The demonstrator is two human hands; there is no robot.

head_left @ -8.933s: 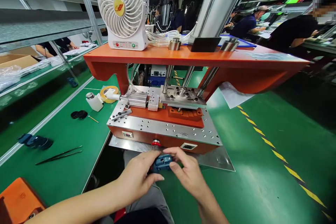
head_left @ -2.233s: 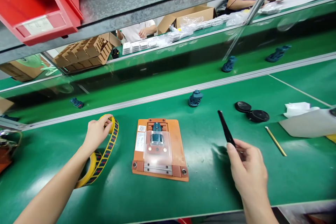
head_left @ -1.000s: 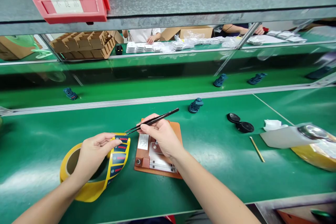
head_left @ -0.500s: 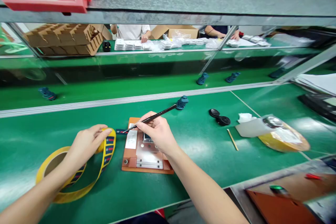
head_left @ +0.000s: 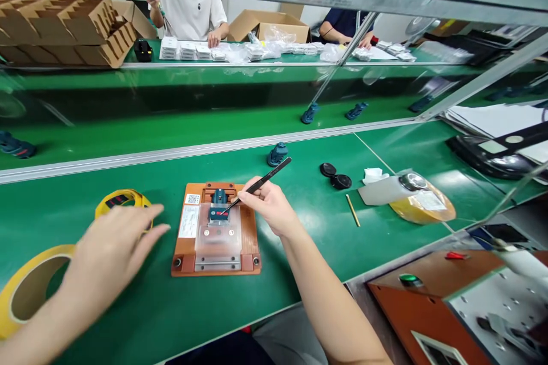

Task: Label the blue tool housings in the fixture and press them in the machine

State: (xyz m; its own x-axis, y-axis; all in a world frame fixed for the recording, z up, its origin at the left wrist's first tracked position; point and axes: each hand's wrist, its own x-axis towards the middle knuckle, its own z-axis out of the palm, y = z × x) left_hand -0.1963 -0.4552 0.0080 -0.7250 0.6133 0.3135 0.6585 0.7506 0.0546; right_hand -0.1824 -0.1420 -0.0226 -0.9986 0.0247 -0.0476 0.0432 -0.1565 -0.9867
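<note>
My right hand (head_left: 274, 205) pinches a pair of black tweezers (head_left: 270, 175) above an orange-brown fixture (head_left: 249, 234). The tweezer tips meet a dark blue label (head_left: 218, 214) with red lettering, which lies over the clear plate (head_left: 218, 248) of the fixture. Just behind the label, a dark blue plastic part (head_left: 220, 196) sits in the fixture. To the left, my left hand (head_left: 107, 245) is open, thumb and fingers apart, holding nothing. It hovers over a roll of yellow label tape (head_left: 17, 279), hiding part of it. The strip's looped end (head_left: 141, 198) shows beyond the fingers.
A blue plastic part (head_left: 277, 154) stands behind the fixture. Right of it are black round caps (head_left: 341, 181), a yellow stick (head_left: 353, 210), a white bottle (head_left: 381, 193) and another yellow roll (head_left: 428, 214). A metal rail (head_left: 171, 157) crosses behind. Two people work opposite.
The label has moved with the tweezers from beside the fixture onto its clear plate. My left hand has let go of the yellow strip and opened. The view has shifted right and down.
</note>
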